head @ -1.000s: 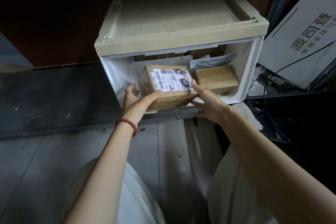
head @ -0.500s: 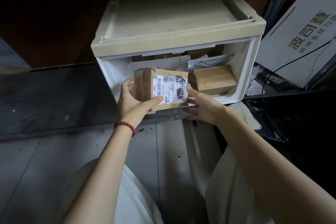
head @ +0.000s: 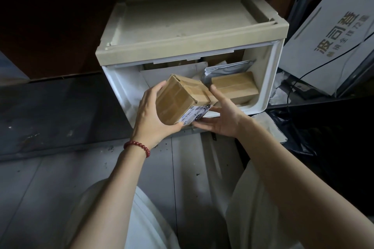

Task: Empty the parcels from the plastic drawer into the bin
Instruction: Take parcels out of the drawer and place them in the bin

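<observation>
1. The box is at the centre of the frame, held off the floor at the open front of the drawer.
2. It is tilted: a taped brown face looks up, the label face looks down and right, and the long axis slants from lower left to upper right.
3. The left hand curls round its left end, thumb beneath.
4. The right hand is spread wide, straight fingers under the label and thumb against the right edge.
5. A second box lies inside, right of centre.
</observation>
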`<state>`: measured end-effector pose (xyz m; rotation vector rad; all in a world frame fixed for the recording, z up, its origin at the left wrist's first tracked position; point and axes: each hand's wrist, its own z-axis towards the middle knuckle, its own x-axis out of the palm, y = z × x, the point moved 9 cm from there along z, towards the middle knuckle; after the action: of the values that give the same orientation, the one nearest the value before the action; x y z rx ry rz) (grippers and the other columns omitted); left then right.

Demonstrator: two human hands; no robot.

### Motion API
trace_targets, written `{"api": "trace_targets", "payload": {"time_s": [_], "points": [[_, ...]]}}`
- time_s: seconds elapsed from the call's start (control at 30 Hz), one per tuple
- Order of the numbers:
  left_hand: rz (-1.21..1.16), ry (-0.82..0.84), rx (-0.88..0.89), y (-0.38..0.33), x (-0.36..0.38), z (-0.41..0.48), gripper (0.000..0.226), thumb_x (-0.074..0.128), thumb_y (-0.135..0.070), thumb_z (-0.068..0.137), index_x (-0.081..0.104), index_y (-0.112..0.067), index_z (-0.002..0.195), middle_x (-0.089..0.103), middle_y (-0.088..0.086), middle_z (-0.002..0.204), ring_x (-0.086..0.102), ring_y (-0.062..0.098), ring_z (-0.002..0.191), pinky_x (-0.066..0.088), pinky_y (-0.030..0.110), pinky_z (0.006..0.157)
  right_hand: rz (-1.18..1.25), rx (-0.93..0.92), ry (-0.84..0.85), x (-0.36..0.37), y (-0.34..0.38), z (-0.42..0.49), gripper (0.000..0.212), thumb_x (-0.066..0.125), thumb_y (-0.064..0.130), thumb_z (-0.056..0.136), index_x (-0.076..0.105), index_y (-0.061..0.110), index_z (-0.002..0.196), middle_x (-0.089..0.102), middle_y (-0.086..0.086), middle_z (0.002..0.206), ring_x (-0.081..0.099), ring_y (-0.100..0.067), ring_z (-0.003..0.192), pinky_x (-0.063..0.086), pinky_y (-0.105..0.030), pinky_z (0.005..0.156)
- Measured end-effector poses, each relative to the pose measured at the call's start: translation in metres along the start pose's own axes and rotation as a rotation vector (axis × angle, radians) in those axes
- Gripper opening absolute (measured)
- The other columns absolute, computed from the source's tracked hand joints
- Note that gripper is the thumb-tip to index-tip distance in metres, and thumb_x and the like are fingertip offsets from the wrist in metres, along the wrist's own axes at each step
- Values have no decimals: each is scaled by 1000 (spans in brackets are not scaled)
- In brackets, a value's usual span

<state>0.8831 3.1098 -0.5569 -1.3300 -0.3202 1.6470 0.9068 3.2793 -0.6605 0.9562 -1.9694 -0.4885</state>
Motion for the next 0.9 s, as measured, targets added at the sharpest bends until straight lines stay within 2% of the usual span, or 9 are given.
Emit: {"api": "trace_targets", "payload": {"time_s": [0.1,0.17,0.27,0.37,0.53,0.6,0.67,0.77,0.9], "points": [[-133,7,-93,6,3,-1,83,80,-48,63,41,-35,135,38,-14,132,38,0,124,36,17,98,-40,-38,37,3,2,-1,48,71,38,84,59,8,120,61,-16,117,64,-37,107,58,-46,81],[-223,-12,-190,13,4,-1,73,63,-67,65,42,-42,130,40,-10,136,42,3,124,40,22,98,-28,-48,54,7,3,-2,49,72,32,85,57,9,126,60,-15,121,62,-35,112,57,-44,86],[-233,-21,-287,23,7,-1,78,54,-79,60,42,-40,128,40,-7,136,46,9,120,42,21,90,-57,-73,106,18,6,-6,47,70,26,86,55,10,127,57,-16,130,59,-28,118,56,-39,90],[-240,-16,-360,35,10,-2,87,60,-77,57,38,-35,131,40,-5,138,45,12,119,45,26,88,-80,-128,133,23,12,-6,51,67,13,87,48,7,134,56,-15,133,64,-29,111,59,-39,83],[-194,-68,-192,23,0,1,83,76,-57,53,40,-41,126,41,-11,130,39,-5,116,30,-2,83,-79,-137,153,17,12,-2,54,55,-6,90,38,7,140,57,-17,130,61,-31,113,59,-43,82],[-119,-103,-102,14,-4,1,84,81,-45,55,42,-33,128,40,-6,128,38,-1,119,24,-7,86,-129,-140,141,16,11,0,48,55,0,94,42,9,138,53,-18,133,57,-32,119,55,-48,88],[-45,-100,-25,5,-4,2,85,82,-40,55,42,-27,130,40,-3,127,37,3,119,26,-1,92,-186,-126,134,16,9,0,32,54,23,98,50,12,127,54,-17,130,56,-33,120,55,-49,89],[-19,-64,-3,1,1,2,84,84,-38,55,44,-27,128,40,-5,125,39,8,119,33,15,97,-172,-78,79,10,5,2,60,58,55,88,47,14,130,52,-18,129,54,-35,120,54,-52,90],[-100,-81,-36,4,-2,2,73,81,-41,57,47,-29,121,45,-5,122,43,-3,110,31,-1,83,-234,-65,39,4,6,3,67,65,63,79,49,17,127,49,-16,129,55,-33,116,58,-49,82]]}}
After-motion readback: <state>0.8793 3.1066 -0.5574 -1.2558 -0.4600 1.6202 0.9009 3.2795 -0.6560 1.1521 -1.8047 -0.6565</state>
